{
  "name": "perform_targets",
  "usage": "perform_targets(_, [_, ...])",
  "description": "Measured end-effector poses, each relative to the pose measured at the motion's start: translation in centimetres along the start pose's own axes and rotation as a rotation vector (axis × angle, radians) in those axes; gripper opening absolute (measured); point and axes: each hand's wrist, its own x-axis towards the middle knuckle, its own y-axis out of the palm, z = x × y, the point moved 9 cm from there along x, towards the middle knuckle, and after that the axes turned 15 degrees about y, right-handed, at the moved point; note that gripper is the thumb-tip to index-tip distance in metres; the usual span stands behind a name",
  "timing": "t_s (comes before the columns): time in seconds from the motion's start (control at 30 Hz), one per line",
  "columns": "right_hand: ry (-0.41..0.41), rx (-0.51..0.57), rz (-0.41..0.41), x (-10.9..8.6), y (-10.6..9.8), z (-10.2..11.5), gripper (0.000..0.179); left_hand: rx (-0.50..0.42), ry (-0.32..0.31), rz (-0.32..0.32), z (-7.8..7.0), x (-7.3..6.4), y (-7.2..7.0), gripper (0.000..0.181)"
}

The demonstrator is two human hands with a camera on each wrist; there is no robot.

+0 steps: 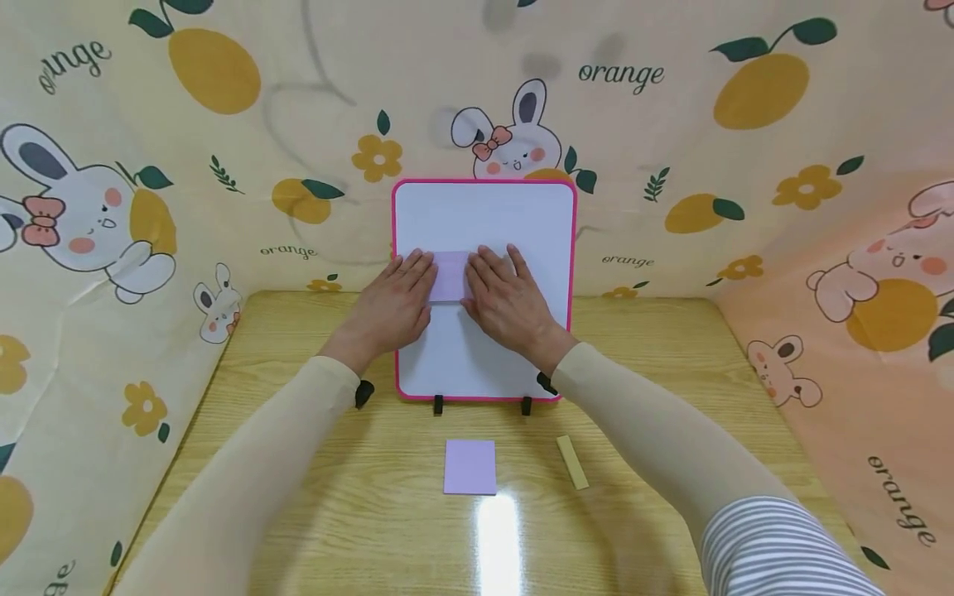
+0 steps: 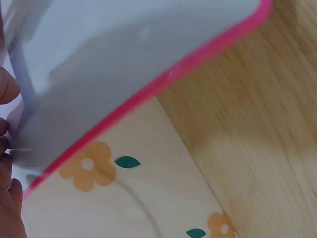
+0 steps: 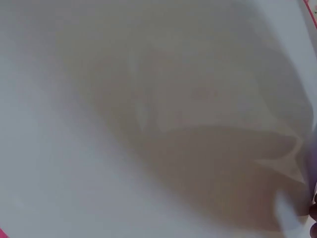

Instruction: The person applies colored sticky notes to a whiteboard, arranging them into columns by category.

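Note:
A purple square of paper lies against a pink-framed whiteboard that stands upright on small black feet. My left hand rests flat on the paper's left side, its fingers straight and pointing up. On the right side, my right hand touches the paper's edge with extended fingers, the index finger spread apart. In the left wrist view, fingertips show at the paper beside the board's pink rim. The right wrist view holds mostly white board surface with the hand's shadow.
A purple pad of square paper lies on the wooden table in front of the board. To its right is a thin yellowish strip. Printed cloth with rabbits and oranges walls the back and both sides.

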Motion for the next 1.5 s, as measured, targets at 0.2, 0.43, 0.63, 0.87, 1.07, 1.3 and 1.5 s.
perform_targets(0.2, [-0.023,0.033,0.053,0.6,0.3,1.0,0.072,-0.007,0.011,0.001,-0.1,-0.3,0.5,0.073])
perform_targets(0.43, [0.003,0.026,0.094,0.4,0.9,0.3,0.074,-0.039,-0.008,-0.013,0.0,-0.3,0.6,0.076])
perform_targets(0.63, [0.028,0.023,0.083,-0.2,1.1,-0.9,0.073,-0.036,-0.021,-0.025,0.2,-0.3,0.6,0.075])
perform_targets(0.87, [0.020,0.043,0.099,-0.3,1.2,-0.6,0.074,-0.025,0.029,-0.004,-1.1,1.1,0.4,0.073])
perform_targets(1.07, [0.025,0.036,0.104,-0.3,1.1,-0.6,0.074,0.008,0.064,-0.024,-1.6,2.2,-0.4,0.069])
perform_targets(1.3, [0.016,0.012,0.086,-0.2,1.0,-0.4,0.074,0.006,0.014,-0.008,0.2,0.8,0.1,0.068])
perform_targets(1.5, [-0.012,0.035,0.066,0.6,0.5,0.6,0.073,0.004,0.035,-0.010,0.4,0.1,0.3,0.069])
